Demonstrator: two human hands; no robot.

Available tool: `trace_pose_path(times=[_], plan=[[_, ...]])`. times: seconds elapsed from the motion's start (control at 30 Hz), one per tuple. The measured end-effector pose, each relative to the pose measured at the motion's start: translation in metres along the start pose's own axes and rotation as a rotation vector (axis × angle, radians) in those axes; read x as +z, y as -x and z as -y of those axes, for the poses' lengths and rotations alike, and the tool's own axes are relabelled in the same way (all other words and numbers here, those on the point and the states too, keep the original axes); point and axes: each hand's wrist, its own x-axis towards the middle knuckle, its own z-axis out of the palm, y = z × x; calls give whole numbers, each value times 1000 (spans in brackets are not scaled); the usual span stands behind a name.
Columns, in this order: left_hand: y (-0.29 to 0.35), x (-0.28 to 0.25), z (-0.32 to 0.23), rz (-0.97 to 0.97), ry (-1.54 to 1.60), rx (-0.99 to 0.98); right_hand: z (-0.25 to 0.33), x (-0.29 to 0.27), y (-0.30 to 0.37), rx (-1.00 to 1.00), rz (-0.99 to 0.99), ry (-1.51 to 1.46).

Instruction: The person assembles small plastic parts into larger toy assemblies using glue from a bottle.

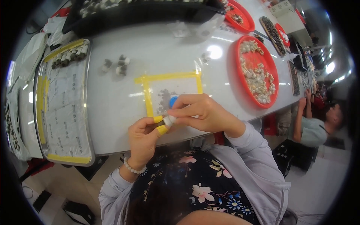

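My left hand [144,137], with yellow wraps on its thumb and a fingertip and a beaded bracelet at the wrist, pinches a small stubby piece [168,121], pale at one end and dark at the other. The fingers of my right hand [195,112] are closed at its pale end. Close behind those fingers shows a round blue object [173,101], partly hidden; whether I hold it I cannot tell. Beneath, a yellow tape frame [172,77] marks the white table [112,97], with dark crumbs [165,98] scattered inside. Several similar dark-and-white pieces [121,65] lie to the left.
At left a metal-rimmed tray [63,112] carries a row of dark-and-white pieces [71,56] at its far end. A black bin [146,17] of pale pieces stands at the back. Red trays [242,75] with cream-coloured bits are at right. Another person [315,127] sits farther right.
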Motion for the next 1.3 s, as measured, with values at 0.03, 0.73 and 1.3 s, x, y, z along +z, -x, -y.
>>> trace_pose_path(times=[0.03, 0.73, 1.3], plan=[[-1, 0, -1, -24, -11, -21, -2, 0, 0, -31, 16, -4], [-14, -132, -159, -436, -649, 487, -82, -172, 92, 681, -489, 898], [-138, -236, -213, -829, -1436, 660, -88, -166, 90, 731, -388, 979]])
